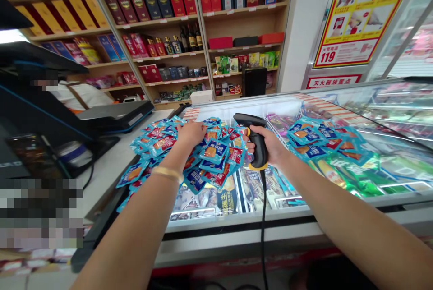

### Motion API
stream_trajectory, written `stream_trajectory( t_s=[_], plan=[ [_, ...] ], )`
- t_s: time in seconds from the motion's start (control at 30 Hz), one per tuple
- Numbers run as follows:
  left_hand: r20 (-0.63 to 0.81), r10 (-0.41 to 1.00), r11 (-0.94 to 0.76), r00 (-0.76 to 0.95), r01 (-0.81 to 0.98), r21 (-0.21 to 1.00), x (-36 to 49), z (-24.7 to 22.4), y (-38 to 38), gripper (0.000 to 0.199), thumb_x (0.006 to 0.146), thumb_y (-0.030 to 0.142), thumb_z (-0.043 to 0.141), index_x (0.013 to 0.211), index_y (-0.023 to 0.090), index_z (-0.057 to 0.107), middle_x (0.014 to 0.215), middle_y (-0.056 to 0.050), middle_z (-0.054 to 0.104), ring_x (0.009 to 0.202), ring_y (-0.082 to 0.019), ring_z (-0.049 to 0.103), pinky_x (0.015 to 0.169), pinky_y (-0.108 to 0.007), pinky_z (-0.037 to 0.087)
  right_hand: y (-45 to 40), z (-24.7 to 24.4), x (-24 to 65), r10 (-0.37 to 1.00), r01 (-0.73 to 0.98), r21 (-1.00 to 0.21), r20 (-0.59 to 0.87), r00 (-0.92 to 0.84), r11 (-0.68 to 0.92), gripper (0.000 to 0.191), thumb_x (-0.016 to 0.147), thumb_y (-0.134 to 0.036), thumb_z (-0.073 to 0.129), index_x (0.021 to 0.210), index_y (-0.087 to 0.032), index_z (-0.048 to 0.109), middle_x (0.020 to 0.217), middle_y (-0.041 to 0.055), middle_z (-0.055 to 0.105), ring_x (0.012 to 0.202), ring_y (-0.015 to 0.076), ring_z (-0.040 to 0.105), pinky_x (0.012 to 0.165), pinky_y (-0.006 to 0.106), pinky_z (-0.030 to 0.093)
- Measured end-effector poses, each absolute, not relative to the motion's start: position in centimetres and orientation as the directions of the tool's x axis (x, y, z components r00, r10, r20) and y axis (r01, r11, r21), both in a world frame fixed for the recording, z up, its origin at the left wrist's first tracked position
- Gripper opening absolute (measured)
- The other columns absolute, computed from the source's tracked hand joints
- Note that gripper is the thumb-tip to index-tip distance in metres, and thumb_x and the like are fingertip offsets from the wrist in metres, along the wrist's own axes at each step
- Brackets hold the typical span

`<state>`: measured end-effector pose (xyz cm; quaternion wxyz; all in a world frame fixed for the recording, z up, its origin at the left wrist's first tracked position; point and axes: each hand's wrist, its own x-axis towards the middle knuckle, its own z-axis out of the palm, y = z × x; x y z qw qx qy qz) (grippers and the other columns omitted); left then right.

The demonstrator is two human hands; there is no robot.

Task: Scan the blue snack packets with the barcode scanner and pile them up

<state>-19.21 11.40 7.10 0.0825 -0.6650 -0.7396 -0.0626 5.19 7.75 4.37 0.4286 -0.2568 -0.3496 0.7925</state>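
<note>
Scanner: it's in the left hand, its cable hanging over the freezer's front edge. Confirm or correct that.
Wrong hand: the head view shows the scanner in the right hand, not the left hand. Its cable does hang over the freezer's front edge.

bare freezer glass (402,163) leaves room at the right of the frame, and a narrow band lies open above the scanner (252,141) at centre. the large packet pile (213,152) blocks centre-left; the smaller pile (324,139) blocks centre-right. a cable (263,236) crosses lower centre, and a dark flat-topped device (118,114) bounds the left.
</note>
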Motion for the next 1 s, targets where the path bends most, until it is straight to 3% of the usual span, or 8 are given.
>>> stream_trajectory(
  t_s=[0.1, 0.23, 0.37, 0.43, 0.53, 0.7, 0.83, 1.0],
  plan=[
    [0.328, 0.936, 0.095, -0.128, 0.989, 0.115, -18.9, 7.2, 10.4, 0.040, 0.091, 0.039, 0.040, 0.105, 0.017, 0.070, 0.116, -0.021, 0.064, 0.114, -0.039, 0.056, 0.100, -0.058, 0.036, 7.7, 4.3, 5.3, 0.855, -0.498, -0.780, -0.090, -0.511, -0.379, 0.016, 0.078, -0.033, 0.062, 0.078, -0.018, 0.056, 0.064, -0.0017, 0.053, 0.045, 0.0075, 0.043, 0.041, 0.020, 0.039],
    [0.531, 0.793, -0.177, -0.298, 0.721, 0.670, -17.8, 7.1, 9.0, 0.036, 0.092, 0.040, 0.042, 0.091, 0.018, 0.070, 0.093, -0.014, 0.069, 0.098, -0.029, 0.064, 0.088, -0.040, 0.049, 7.3, 4.5, 5.4, 0.843, -0.489, -0.787, -0.071, -0.533, -0.375, 0.017, 0.077, -0.034, 0.063, 0.079, -0.018, 0.056, 0.064, -0.0019, 0.052, 0.045, 0.0077, 0.043, 0.041, 0.021, 0.039],
    [0.318, 0.858, -0.311, -0.402, 0.086, 0.947, -16.2, 6.0, 7.5, 0.036, 0.090, 0.047, 0.046, 0.097, 0.018, 0.066, 0.086, -0.007, 0.067, 0.067, -0.015, 0.064, 0.060, -0.025, 0.051, 6.6, 5.0, 5.3, 0.846, -0.504, -0.777, -0.067, -0.529, -0.377, 0.017, 0.077, -0.033, 0.063, 0.077, -0.017, 0.057, 0.064, -0.0018, 0.053, 0.044, 0.0066, 0.042, 0.041, 0.019, 0.039],
    [0.266, 0.888, -0.269, -0.375, 0.047, 0.962, -15.7, 5.2, 7.0, 0.033, 0.088, 0.044, 0.050, 0.100, 0.017, 0.065, 0.090, -0.007, 0.067, 0.066, -0.013, 0.064, 0.058, -0.024, 0.052, 6.4, 5.1, 5.1, 0.839, -0.495, -0.785, -0.058, -0.541, -0.373, 0.017, 0.076, -0.033, 0.064, 0.076, -0.017, 0.058, 0.064, -0.0015, 0.053, 0.044, 0.0065, 0.042, 0.041, 0.019, 0.040],
    [0.345, 0.894, -0.248, -0.286, 0.324, 0.913, -15.4, 4.4, 6.7, 0.028, 0.082, 0.036, 0.058, 0.099, 0.017, 0.068, 0.087, -0.007, 0.070, 0.074, -0.018, 0.066, 0.066, -0.029, 0.055, 6.4, 4.8, 5.0, 0.821, -0.464, -0.799, -0.065, -0.567, -0.384, 0.018, 0.076, -0.033, 0.065, 0.074, -0.016, 0.058, 0.064, -0.0011, 0.053, 0.045, 0.0069, 0.043, 0.042, 0.020, 0.040],
    [0.488, 0.873, -0.313, -0.010, 0.755, 0.576, -14.9, 4.3, 5.8, 0.029, 0.075, 0.030, 0.065, 0.102, 0.020, 0.071, 0.098, -0.008, 0.072, 0.094, -0.025, 0.066, 0.089, -0.036, 0.051, 7.1, 3.5, 4.9, 0.815, -0.454, -0.786, -0.106, -0.570, -0.420, 0.016, 0.080, -0.031, 0.060, 0.076, -0.015, 0.059, 0.064, -0.0005, 0.054, 0.045, 0.0070, 0.044, 0.042, 0.020, 0.042],
    [0.443, 0.884, -0.296, 0.146, 0.910, 0.291, -14.2, 4.7, 4.7, 0.042, 0.079, 0.040, 0.064, 0.115, 0.019, 0.066, 0.116, -0.011, 0.066, 0.110, -0.029, 0.060, 0.100, -0.041, 0.044, 7.9, 2.6, 5.2, 0.808, -0.412, -0.792, -0.164, -0.566, -0.450, 0.016, 0.081, -0.031, 0.060, 0.075, -0.016, 0.057, 0.063, -0.0002, 0.054, 0.045, 0.0080, 0.044, 0.041, 0.021, 0.040],
    [0.315, 0.946, -0.091, 0.076, 0.995, 0.031, -14.2, 5.2, 3.7, 0.065, 0.075, 0.054, 0.066, 0.126, 0.015, 0.058, 0.120, -0.017, 0.060, 0.115, -0.034, 0.054, 0.101, -0.045, 0.040, 8.4, 2.3, 5.6, 0.813, -0.426, -0.798, -0.131, -0.568, -0.426, 0.017, 0.084, -0.031, 0.057, 0.078, -0.016, 0.058, 0.062, 0.0003, 0.054, 0.045, 0.0088, 0.045, 0.043, 0.022, 0.043]
  ],
)
